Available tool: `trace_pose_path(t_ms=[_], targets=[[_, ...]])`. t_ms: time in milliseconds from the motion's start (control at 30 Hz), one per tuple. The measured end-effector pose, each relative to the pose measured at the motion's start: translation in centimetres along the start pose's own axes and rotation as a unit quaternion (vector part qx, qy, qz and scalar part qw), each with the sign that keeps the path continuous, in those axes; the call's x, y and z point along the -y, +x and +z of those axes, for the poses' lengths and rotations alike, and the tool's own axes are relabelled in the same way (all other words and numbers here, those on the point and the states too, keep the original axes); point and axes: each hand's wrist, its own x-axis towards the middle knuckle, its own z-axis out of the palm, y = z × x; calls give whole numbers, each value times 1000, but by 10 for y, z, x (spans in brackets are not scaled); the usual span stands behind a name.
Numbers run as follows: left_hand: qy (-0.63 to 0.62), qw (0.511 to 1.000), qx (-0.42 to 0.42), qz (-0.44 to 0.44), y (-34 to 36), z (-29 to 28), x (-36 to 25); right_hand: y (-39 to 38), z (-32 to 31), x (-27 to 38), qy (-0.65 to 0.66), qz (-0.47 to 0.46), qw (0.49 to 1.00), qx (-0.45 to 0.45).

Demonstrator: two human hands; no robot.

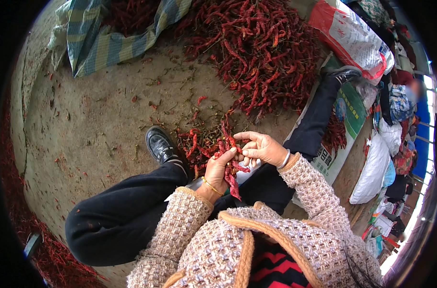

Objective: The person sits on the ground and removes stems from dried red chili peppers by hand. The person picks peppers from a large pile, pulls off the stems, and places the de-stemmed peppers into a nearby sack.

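Observation:
My left hand (217, 172) is closed round a small bunch of dried red chili peppers (232, 181), whose wrinkled pods stick out above and below the fist. Close against it on the right, my right hand (262, 148) has its thumb and fingers bent together at the edge of the bunch. Whatever lies between those fingertips is too small to make out. Under the hands, between my legs, lies a loose heap of chilies and stems (192, 146). A much larger pile of dried red chilies (261, 53) spreads over the floor ahead.
A blue-and-yellow checked woven sack (115, 53) holds more chilies at the far left. At the far right lies a red-and-white bag (350, 36), near my outstretched leg. A flattened green-and-white sack (355, 113) and a white sack (370, 168) are on the right. Stems litter the floor (103, 125).

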Motion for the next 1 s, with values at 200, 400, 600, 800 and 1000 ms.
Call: trace_pose_path(t_ms=[200, 400, 600, 800, 1000], targets=[[56, 997, -44, 39, 8, -7, 5, 7, 8, -9, -157, -57, 985, -52], [177, 980, 0, 90, -10, 12, 10, 55, -23, -41, -580, 29, 794, -180], [32, 977, -183, 106, 16, -15, 9, 196, -22, 13, -646, -181, 700, -244], [10, 968, -212, 138, 25, -22, 8, 190, -29, -4, -533, -166, 783, -274], [19, 983, -154, 94, 23, -26, 13, 64, 16, -28, -247, -123, 951, -139]])
